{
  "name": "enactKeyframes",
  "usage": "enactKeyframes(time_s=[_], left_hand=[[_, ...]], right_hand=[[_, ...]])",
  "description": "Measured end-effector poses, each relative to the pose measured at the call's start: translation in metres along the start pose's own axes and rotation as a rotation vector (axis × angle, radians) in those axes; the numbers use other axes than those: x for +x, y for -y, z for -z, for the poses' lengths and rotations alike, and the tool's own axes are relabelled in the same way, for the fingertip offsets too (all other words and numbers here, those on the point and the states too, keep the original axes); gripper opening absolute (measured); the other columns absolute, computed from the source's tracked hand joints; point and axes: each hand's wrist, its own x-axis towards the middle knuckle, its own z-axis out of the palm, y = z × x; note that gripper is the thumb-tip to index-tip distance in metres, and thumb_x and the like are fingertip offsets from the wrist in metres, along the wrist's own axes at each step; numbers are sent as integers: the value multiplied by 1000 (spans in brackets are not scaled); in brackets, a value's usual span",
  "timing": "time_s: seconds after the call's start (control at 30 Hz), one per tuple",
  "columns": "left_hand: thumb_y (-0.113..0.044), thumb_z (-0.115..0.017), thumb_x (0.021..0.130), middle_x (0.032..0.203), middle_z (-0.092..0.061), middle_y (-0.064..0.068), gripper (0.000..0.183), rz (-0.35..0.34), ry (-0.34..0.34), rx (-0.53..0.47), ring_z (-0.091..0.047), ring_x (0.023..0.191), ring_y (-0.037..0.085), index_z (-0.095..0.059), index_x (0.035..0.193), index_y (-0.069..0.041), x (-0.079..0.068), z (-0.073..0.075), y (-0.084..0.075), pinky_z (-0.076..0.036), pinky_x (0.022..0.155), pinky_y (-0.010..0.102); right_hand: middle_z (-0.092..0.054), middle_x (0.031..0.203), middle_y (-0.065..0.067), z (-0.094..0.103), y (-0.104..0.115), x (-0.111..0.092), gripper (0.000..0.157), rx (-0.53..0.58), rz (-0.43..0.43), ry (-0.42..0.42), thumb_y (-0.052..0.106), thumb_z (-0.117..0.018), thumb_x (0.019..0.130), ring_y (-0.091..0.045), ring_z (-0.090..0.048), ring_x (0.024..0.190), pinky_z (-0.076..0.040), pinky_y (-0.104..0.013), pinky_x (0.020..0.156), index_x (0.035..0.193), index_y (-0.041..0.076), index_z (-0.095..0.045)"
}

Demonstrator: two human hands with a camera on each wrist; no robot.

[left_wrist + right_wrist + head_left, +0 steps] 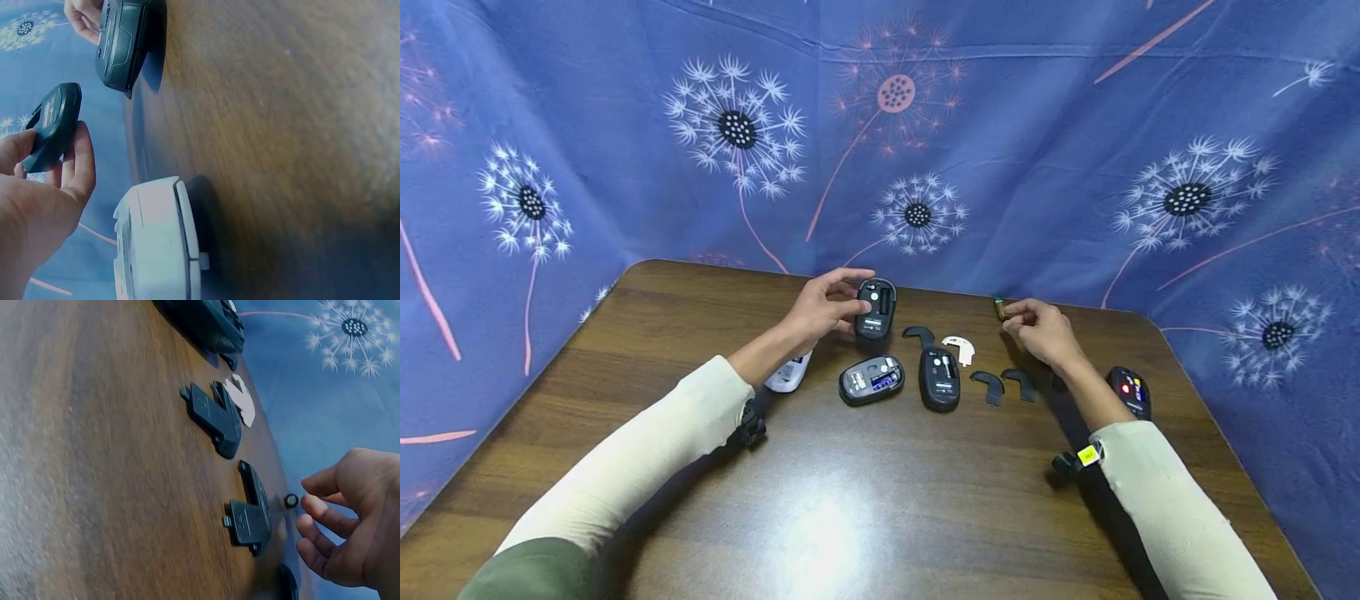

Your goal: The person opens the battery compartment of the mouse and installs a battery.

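My left hand [816,312] grips a black computer mouse [876,308] by its sides, lifted off the table. Its underside faces me and its battery slot is uncovered; the left wrist view shows thumb and fingers around the mouse [55,128]. My right hand [1041,329] is at the table's back with loosely bent fingers. Just beyond its fingertips is a small battery [999,308], green and gold. In the right wrist view the battery's round end [291,500] shows beside the fingertips; whether they touch it I cannot tell.
Mice lie underside up: a grey-black one [872,380], a black one [940,379], a white one [789,372] under my left arm, and one with a red light [1130,392] at right. Several covers lie between, including a white one [959,348] and a black one [988,386].
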Motion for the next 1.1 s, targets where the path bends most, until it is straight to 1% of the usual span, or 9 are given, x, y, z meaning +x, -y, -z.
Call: enactKeyframes(time_s=[0.23, 0.37, 0.47, 0.63, 0.7, 0.8, 0.87, 0.93, 1.1], left_hand=[[-1, -79, 104, 134, -57, 14, 57, -2, 11, 9, -67, 108, 22, -68, 156, -20, -1, 0, 3, -74, 78, 37], [-1, -79, 104, 134, -57, 15, 56, -11, 11, 3, -68, 107, 21, -68, 156, -20, -1, 0, 1, -74, 78, 37], [0, -79, 103, 132, -58, 15, 57, -21, 6, -2, -68, 106, 21, -68, 156, -18, -1, 1, 0, -74, 79, 38], [1, -80, 102, 128, -60, 14, 58, -25, -2, -14, -67, 105, 19, -67, 156, -15, 0, 3, 0, -73, 80, 36], [1, -80, 102, 128, -59, 13, 58, -17, -5, -12, -66, 105, 18, -67, 156, -15, 0, 3, 0, -72, 78, 34], [2, -80, 102, 129, -58, 14, 58, -4, 0, -20, -67, 105, 19, -67, 156, -16, 0, 3, 1, -73, 77, 34], [2, -79, 102, 131, -58, 15, 58, -2, 10, -26, -68, 105, 20, -67, 156, -15, 0, 2, 2, -74, 79, 36], [3, -79, 102, 131, -59, 16, 59, 1, 19, -30, -69, 106, 21, -67, 156, -15, 1, 1, 1, -74, 81, 39], [2, -79, 102, 131, -58, 15, 58, -3, 21, -13, -66, 110, 21, -67, 156, -15, 1, 1, -2, -74, 82, 39]], right_hand=[[-67, 133, -23, -1, -11, 4, 42, 27, -55, 24, 18, -65, 114, -41, -64, 123, -54, -42, 94, 151, -1, -62], [-64, 137, -25, 0, -13, 11, 47, 38, -52, 37, 18, -65, 115, -41, -63, 125, -55, -41, 93, 156, -2, -57], [-63, 138, -28, 1, -13, 18, 52, 45, -37, 55, 16, -67, 114, -41, -62, 125, -54, -35, 91, 160, -4, -53], [-60, 139, -31, 3, -14, 29, 63, 68, -24, 112, 9, -70, 111, -39, -59, 124, -49, -18, 83, 167, -4, -44], [-57, 140, -30, 4, -15, 33, 65, 89, -33, 144, 7, -69, 112, -38, -58, 124, -50, -15, 81, 170, -3, -41], [-55, 143, -30, 7, -18, 38, 67, 112, -54, 181, 5, -67, 112, -38, -58, 127, -52, -13, 80, 172, -2, -38], [-54, 146, -29, 9, -19, 40, 67, 114, -70, 200, 5, -65, 113, -38, -58, 128, -54, -15, 83, 173, 0, -36], [-54, 147, -29, 10, -19, 42, 67, 110, -81, 217, 7, -65, 114, -38, -59, 129, -55, -20, 87, 175, 2, -35], [-51, 150, -30, 11, -16, 44, 68, 108, -94, 248, 10, -64, 115, -40, -57, 130, -55, -41, 102, 176, 7, -34]])
